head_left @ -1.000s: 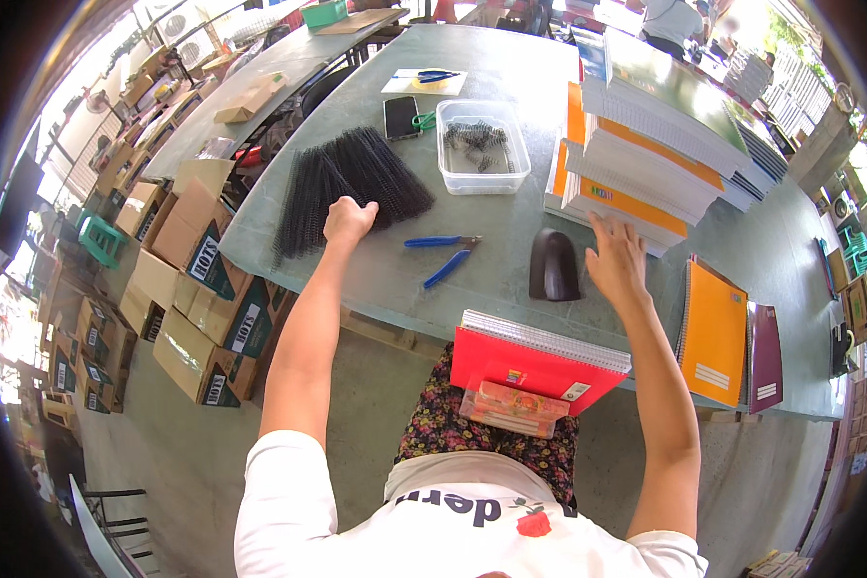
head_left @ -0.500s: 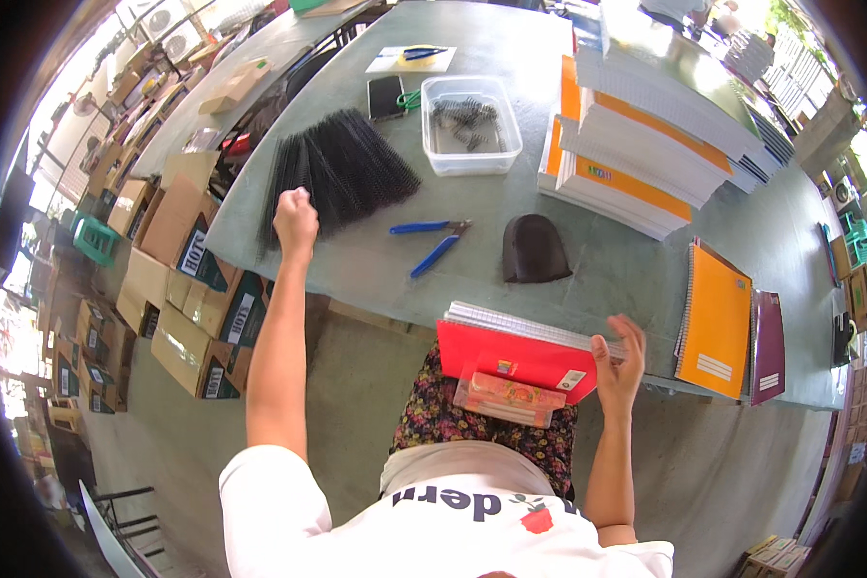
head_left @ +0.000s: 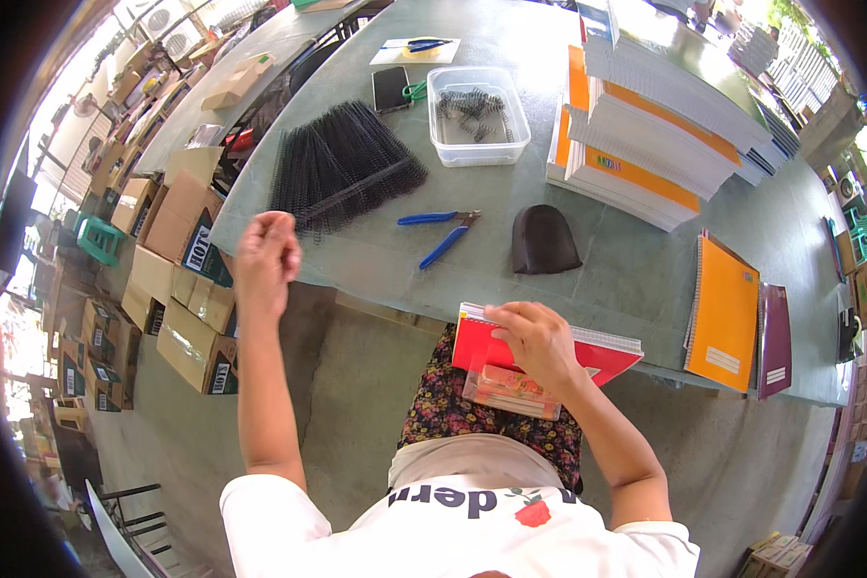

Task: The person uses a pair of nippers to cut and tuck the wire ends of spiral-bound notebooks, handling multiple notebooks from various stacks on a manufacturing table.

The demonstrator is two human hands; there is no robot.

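A red notebook point(head_left: 602, 358) rests on its edge across my lap at the table's near edge, its white pages on the upper side. My right hand point(head_left: 539, 342) is bent over it, fingers closed on the upper edge towards its left end. An orange patterned packet point(head_left: 515, 383) lies against its front. My left hand point(head_left: 268, 255) is raised off the left table edge with fingers curled together; whatever they hold, if anything, is too fine to make out. Beside it fans a bunch of black spiral binding coils point(head_left: 342, 169). Blue-handled cutters point(head_left: 440, 236) lie open to their right.
A clear plastic tub point(head_left: 477, 154) holds loose coil pieces. Nearby are a phone point(head_left: 390, 90) and a dark rounded block point(head_left: 544, 241). Stacked notebooks point(head_left: 636, 154) stand at right, with an orange notebook point(head_left: 721, 313) and a purple notebook point(head_left: 774, 342) nearer. Cardboard boxes point(head_left: 188, 342) fill the left floor.
My left hand has drawn back from the coils, towards me and slightly left. My right hand has moved left from the notebook's right end to its upper left edge.
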